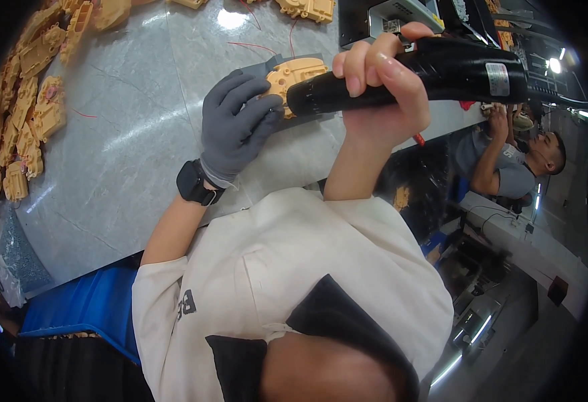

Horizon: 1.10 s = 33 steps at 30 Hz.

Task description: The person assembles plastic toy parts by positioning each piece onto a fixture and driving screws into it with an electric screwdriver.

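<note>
My left hand (242, 120), in a grey glove with a black watch at the wrist, grips the side of a yellow-orange moulded plastic housing (299, 69). The housing sits in a dark grey block (260, 67), partly hidden by my fingers. My bare right hand (391, 87) is wrapped round a thick black handheld power tool (455, 70) with a pale label and a cable at its rear. The tool's front end is at the housing; whether it touches cannot be made out.
Many similar plastic housings (39, 114) are piled along the left of the grey table (133, 194). Thin red wires lie on the tabletop. A dark machine (394, 20) stands at the far right, a blue bin (83, 305) below the near edge. Another person (508, 161) works at right.
</note>
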Each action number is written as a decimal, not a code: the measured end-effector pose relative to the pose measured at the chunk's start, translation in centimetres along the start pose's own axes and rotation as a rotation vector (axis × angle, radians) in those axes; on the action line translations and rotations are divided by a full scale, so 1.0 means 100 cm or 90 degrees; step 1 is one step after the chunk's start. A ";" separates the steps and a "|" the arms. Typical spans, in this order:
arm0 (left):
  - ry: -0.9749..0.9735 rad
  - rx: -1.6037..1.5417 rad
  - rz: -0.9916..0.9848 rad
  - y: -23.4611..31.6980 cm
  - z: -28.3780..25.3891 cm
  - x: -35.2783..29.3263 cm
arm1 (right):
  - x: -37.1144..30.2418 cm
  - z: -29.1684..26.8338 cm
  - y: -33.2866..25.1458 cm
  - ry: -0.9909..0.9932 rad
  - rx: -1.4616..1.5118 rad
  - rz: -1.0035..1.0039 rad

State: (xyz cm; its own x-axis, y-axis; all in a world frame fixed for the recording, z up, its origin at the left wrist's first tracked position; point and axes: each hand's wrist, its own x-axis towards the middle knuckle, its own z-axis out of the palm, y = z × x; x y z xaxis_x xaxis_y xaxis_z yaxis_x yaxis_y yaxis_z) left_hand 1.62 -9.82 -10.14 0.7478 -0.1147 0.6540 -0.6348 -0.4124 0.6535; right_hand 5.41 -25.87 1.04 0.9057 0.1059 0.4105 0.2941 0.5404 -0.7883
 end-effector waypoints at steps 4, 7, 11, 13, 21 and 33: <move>-0.007 0.004 0.020 0.001 0.001 0.002 | -0.001 -0.003 -0.004 -0.003 -0.002 0.001; -0.011 0.022 0.015 0.001 0.001 -0.001 | 0.000 -0.001 0.002 -0.025 -0.008 0.007; -0.018 0.049 0.029 0.002 -0.001 -0.001 | 0.000 0.003 0.004 -0.019 -0.062 0.006; -0.037 0.052 0.047 0.003 -0.001 0.000 | -0.002 0.009 0.003 -0.011 -0.084 -0.002; 0.028 0.010 0.031 0.009 0.005 0.002 | -0.001 0.011 0.001 0.025 -0.126 -0.019; -0.090 0.044 -0.097 -0.001 0.013 0.000 | 0.041 0.034 0.005 0.159 -0.278 -0.032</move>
State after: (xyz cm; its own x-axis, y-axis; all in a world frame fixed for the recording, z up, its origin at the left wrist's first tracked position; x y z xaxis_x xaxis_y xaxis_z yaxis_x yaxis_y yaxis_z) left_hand 1.91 -10.97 -10.67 0.8571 -0.1696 0.4864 -0.5009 -0.4947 0.7102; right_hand 8.19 -22.30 3.85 0.9167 -0.1424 0.3733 0.3916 0.1347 -0.9102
